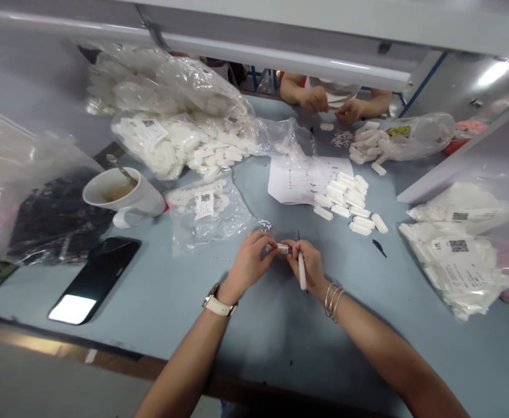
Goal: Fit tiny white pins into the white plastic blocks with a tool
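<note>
Over the middle of the blue-grey table, my left hand (254, 255) pinches a small white plastic housing (283, 248) between thumb and fingers. My right hand (310, 264) meets it from the other side, its fingertips at the housing's right end. A slim tool with a white handle (302, 271) and a thin dark tip is gripped in my right hand. Whether the right fingertips also hold a small part is too small to tell. Just beyond my left hand lies a little group of tiny white pieces (265, 224). A pile of similar white housings (346, 194) lies farther right.
A mug (124, 194) with a spoon and a phone (95, 278) stand left. Bags of white parts (162, 145) fill the back left; more bags (459, 261) lie right. A printed sheet (291, 180) lies under the pile. Opposite, another person's hands (330, 104) work.
</note>
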A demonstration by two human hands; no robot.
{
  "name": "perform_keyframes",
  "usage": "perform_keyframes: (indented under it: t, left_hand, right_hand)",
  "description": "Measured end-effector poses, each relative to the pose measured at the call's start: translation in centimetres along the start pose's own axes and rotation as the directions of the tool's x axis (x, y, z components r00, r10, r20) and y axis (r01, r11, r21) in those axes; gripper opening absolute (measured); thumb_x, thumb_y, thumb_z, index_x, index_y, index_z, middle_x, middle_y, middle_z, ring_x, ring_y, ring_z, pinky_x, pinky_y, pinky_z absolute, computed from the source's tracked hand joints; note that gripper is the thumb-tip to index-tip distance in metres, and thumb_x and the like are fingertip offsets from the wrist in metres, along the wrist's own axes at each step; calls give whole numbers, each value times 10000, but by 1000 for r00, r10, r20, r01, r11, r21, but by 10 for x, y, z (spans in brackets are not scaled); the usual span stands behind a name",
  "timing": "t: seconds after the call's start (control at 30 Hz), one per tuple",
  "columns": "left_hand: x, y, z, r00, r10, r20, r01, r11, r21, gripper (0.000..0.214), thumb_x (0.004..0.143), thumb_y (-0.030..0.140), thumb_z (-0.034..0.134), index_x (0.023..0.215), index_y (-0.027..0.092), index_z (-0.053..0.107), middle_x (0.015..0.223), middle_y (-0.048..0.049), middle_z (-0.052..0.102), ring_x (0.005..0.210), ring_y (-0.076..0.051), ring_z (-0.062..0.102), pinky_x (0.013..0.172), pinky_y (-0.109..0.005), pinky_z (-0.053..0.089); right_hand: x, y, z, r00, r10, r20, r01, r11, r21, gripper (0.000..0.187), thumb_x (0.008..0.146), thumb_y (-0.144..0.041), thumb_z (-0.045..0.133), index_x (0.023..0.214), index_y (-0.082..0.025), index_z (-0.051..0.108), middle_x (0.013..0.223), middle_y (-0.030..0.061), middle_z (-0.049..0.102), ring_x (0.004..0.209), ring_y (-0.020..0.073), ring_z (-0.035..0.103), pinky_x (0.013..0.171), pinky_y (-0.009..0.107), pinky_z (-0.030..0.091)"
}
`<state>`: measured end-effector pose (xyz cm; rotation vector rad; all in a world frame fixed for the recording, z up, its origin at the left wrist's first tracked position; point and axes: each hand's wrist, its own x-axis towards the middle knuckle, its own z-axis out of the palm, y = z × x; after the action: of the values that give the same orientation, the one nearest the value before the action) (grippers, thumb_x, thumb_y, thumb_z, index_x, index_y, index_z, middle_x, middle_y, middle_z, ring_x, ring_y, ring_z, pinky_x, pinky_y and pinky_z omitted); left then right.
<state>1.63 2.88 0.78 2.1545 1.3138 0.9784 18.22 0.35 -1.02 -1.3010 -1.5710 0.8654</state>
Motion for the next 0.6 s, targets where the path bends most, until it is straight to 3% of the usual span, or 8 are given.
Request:
perform_keyframes:
  t: [0.07, 0.13, 0.23, 0.3, 0.4, 0.47, 0.53, 0.6]
  left_hand:
    - [1, 6, -5, 999, -17, -29, 15, 998, -55, 96, 838, 250, 588, 769, 195, 627, 885, -65, 626, 904, -224, 585, 821, -400, 485]
    - [2, 19, -16, 999, -33, -31, 25, 976, -215, 76, 848, 238, 578, 818, 198, 635, 915, -64, 621, 894, -206, 590, 815, -376, 491]
    - [-3, 54, -41, 997, 74, 10, -55, 813, -579, 151, 853, 168, 555, 975, 247, 596, 919, -37, 617, 911, -191, 595, 782, -335, 511]
    - [-8, 82, -58, 977, 201, 73, -91, 700, -709, 270, 833, 141, 554, 1050, 302, 569, 931, -29, 606, 894, -195, 589, 745, -337, 519]
    - [-16, 118, -80, 903, 397, 162, -162, 666, -728, 287, 799, 97, 526, 956, 329, 589, 913, -13, 582, 792, -166, 587, 720, -331, 524]
    - [-20, 134, -88, 908, 386, 166, -135, 643, -754, 202, 773, 159, 607, 914, 303, 585, 785, -1, 606, 692, -159, 577, 654, -300, 526]
    - [-25, 145, -92, 928, 288, 238, -30, 693, -720, 108, 807, 234, 611, 896, 276, 567, 721, -5, 615, 650, -162, 574, 663, -305, 534]
    - [-31, 153, -93, 957, 250, 149, -81, 721, -689, 44, 866, 313, 540, 891, 290, 568, 669, 1, 598, 614, -156, 564, 641, -298, 528]
  right_hand:
    - [0, 3, 2, 1000, 8, 5, -8, 1000, 30, 192, 775, -196, 536, 658, -244, 391, 945, 60, 728, 848, 202, 675, 772, 327, 506]
    - [0, 5, 5, 1000, 11, 5, -11, 999, 49, 188, 776, -212, 541, 661, -243, 395, 944, 49, 728, 822, 195, 675, 761, 322, 510]
    - [1, 5, 6, 1000, 20, -14, -19, 999, 35, 201, 764, -222, 552, 649, -243, 387, 937, 52, 732, 792, 199, 673, 764, 333, 512]
    - [1, 2, 6, 999, 34, -31, -33, 999, 36, 213, 758, -234, 558, 645, -244, 378, 936, 66, 735, 803, 209, 675, 767, 341, 513]
    - [2, -2, 4, 998, 58, -22, -57, 996, 63, 227, 765, -259, 561, 645, -249, 369, 931, 79, 735, 832, 213, 679, 764, 336, 517]
    - [2, -3, 3, 998, 62, -8, -61, 996, 62, 236, 764, -265, 568, 646, -251, 365, 926, 80, 736, 832, 209, 681, 770, 334, 517]
    - [2, -3, 3, 998, 63, -3, -62, 996, 56, 242, 757, -262, 576, 648, -253, 360, 925, 80, 736, 839, 207, 683, 775, 332, 518]
    - [2, -3, 3, 998, 66, 1, -66, 996, 51, 243, 754, -262, 578, 650, -255, 357, 931, 86, 735, 851, 210, 685, 781, 336, 518]
